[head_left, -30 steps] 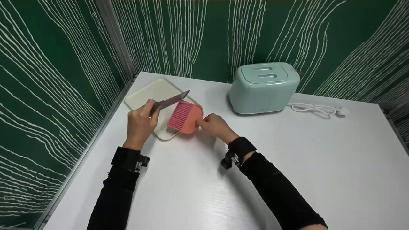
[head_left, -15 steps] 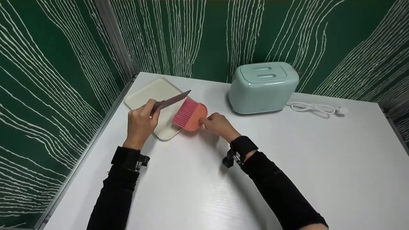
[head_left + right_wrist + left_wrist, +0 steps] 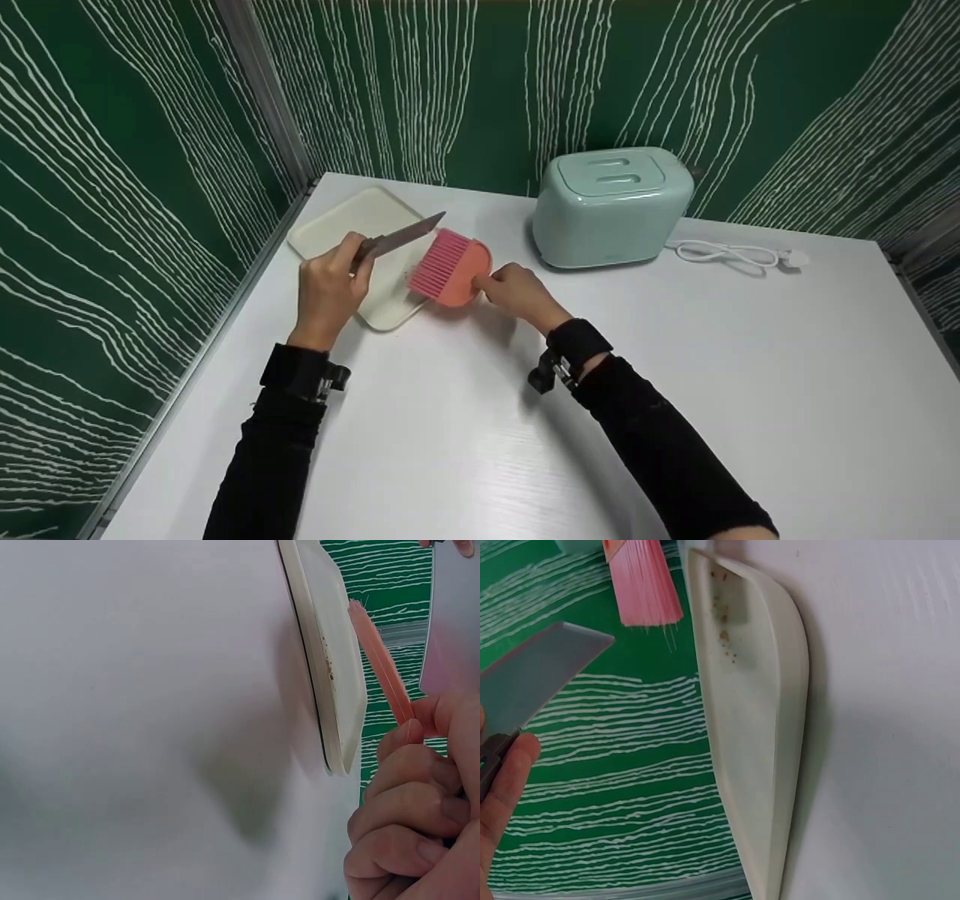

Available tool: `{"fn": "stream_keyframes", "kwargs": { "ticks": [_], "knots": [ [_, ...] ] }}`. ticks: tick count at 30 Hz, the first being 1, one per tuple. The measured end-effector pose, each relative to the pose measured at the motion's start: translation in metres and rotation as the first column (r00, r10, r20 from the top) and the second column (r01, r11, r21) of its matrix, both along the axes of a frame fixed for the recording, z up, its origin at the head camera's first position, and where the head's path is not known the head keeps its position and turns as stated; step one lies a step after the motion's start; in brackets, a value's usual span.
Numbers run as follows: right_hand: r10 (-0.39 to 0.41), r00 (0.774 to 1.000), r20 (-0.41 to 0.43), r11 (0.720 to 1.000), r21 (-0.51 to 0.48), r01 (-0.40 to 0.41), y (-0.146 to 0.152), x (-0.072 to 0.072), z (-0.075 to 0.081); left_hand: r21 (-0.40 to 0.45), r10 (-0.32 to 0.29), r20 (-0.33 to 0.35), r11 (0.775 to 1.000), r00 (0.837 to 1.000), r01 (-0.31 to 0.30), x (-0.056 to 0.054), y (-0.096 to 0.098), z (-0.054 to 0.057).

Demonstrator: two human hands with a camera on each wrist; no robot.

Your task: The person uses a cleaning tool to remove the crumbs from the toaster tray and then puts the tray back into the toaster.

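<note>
My left hand point(image 3: 330, 289) grips the dark handle of a knife point(image 3: 405, 235), its broad flat blade held above the cream tray point(image 3: 322, 232) and slanting up to the right. Between thumb and curled fingers, my right hand point(image 3: 517, 295) pinches a small hand brush point(image 3: 463, 274) with an orange body and pink bristles. Those bristles point left over the tray's right edge, apart from the blade. In the left wrist view, a few loose pink bristles hang from the brush point(image 3: 646, 585), and brown crumbs point(image 3: 724, 635) lie on the tray.
A mint-green toaster point(image 3: 611, 210) stands at the back of the white table point(image 3: 465, 420), right of the tray. Its white cord point(image 3: 724, 255) lies coiled beside it with the plug. Green walls with white lines point(image 3: 495, 90) border the table at the back and left.
My right hand has drawn the brush right and slightly up, away from the knife blade. The knife and left hand have stayed nearly still.
</note>
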State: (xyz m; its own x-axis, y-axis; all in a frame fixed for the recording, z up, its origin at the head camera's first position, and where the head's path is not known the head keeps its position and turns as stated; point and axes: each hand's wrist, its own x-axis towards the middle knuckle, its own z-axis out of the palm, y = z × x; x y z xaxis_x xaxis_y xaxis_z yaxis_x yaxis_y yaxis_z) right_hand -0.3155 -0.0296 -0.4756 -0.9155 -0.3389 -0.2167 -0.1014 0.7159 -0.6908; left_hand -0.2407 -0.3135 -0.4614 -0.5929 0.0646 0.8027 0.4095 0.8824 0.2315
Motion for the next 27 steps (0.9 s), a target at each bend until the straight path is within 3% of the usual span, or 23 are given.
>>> {"fn": "stream_keyframes", "kwargs": {
  "ticks": [10,27],
  "knots": [
    [-0.006,1.0,-0.01,1.0,-0.021,0.006,0.019,-0.003,-0.001,0.017,0.003,0.01,1.0,1.0,-0.003,0.0,0.001,0.001],
    [-0.046,0.999,-0.023,0.996,-0.076,0.044,0.057,-0.002,-0.008,0.138,-0.001,0.04,0.99,0.999,-0.004,-0.003,0.0,-0.001]
  ]
}}
